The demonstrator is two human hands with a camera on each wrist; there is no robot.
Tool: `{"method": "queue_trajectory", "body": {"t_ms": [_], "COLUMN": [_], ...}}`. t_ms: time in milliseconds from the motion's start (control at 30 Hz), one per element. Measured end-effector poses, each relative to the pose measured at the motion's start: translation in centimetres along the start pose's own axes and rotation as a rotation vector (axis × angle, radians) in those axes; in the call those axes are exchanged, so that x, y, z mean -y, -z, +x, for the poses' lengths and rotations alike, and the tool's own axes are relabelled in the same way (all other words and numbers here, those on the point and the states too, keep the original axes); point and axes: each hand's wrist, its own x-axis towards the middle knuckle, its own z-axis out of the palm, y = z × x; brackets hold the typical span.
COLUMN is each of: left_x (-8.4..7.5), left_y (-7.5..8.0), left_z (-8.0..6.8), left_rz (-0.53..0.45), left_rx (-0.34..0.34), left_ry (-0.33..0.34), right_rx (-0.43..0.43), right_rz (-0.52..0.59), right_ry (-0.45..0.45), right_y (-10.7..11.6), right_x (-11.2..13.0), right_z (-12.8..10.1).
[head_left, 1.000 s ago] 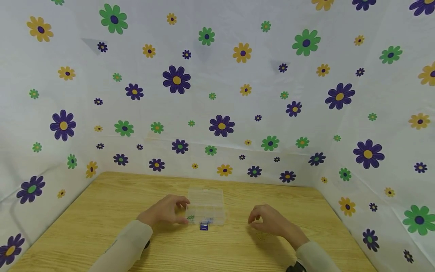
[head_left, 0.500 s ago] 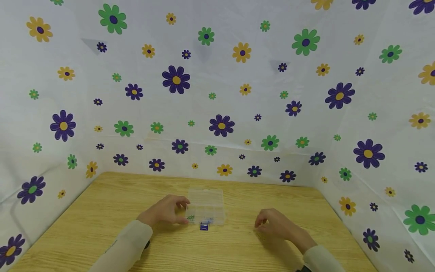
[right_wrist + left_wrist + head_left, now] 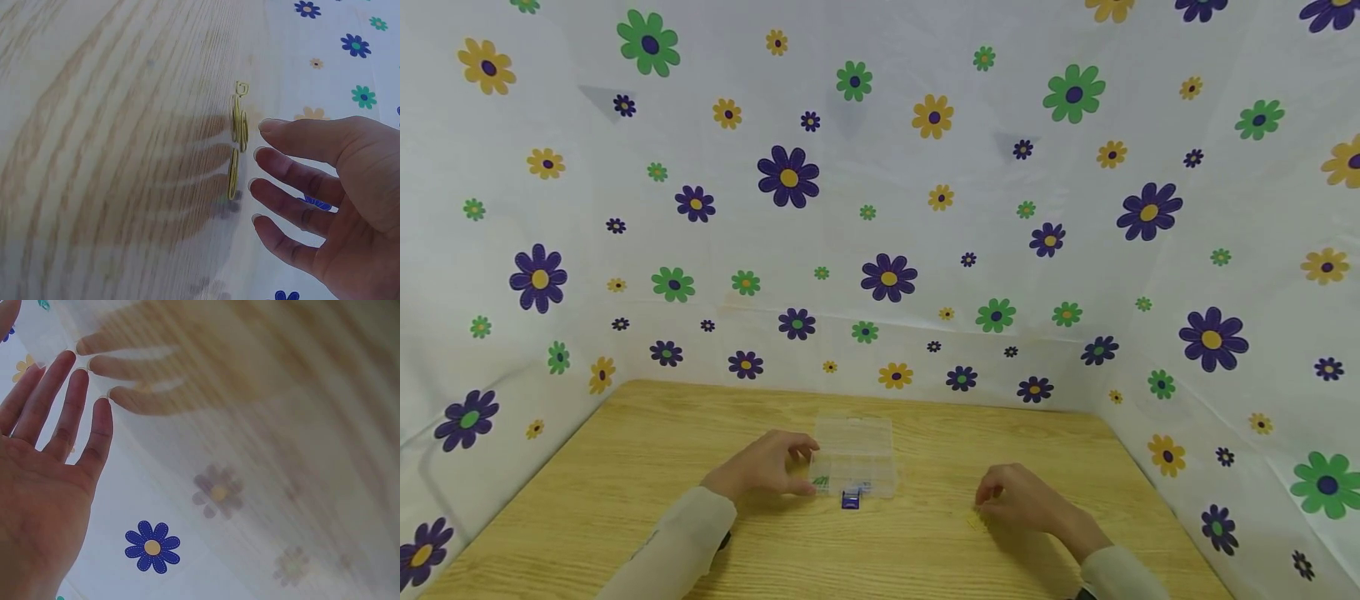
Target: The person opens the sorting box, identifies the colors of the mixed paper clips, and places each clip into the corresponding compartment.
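A small clear plastic compartment box lies on the wooden table. My left hand rests at the box's left side with its fingers against it. In the left wrist view its fingers are straight, with the tips down on the surface. A small blue piece sits at the box's front edge. My right hand hovers low over several yellow paper clips. In the right wrist view its fingers are relaxed and hold nothing, just beside the yellow clips.
White cloth with a flower print walls the table in at the back and on both sides. Green marks show inside the box's front left compartment.
My right hand has moved right and toward the near edge, coming down over the yellow clips. The left hand and the box have stayed put.
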Motion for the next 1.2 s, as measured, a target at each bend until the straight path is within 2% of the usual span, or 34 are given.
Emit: {"method": "queue_trajectory", "body": {"t_ms": [400, 733, 1200], "left_x": [-0.1, -0.2, -0.2], "left_y": [0.0, 0.0, 0.1], "left_z": [-0.2, -0.2, -0.2], "left_rz": [-0.023, -0.022, -0.024], "left_rx": [0.000, 0.007, 0.005], "left_ry": [0.001, 0.006, 0.019], "right_rx": [-0.009, -0.011, 0.008], "right_rz": [0.043, 0.053, 0.040], "right_ry": [0.015, -0.002, 0.023], "right_y": [-0.1, -0.5, -0.3], "right_x": [-1.1, -1.6, -1.7], "right_z": [-0.6, -0.2, 0.3]}}
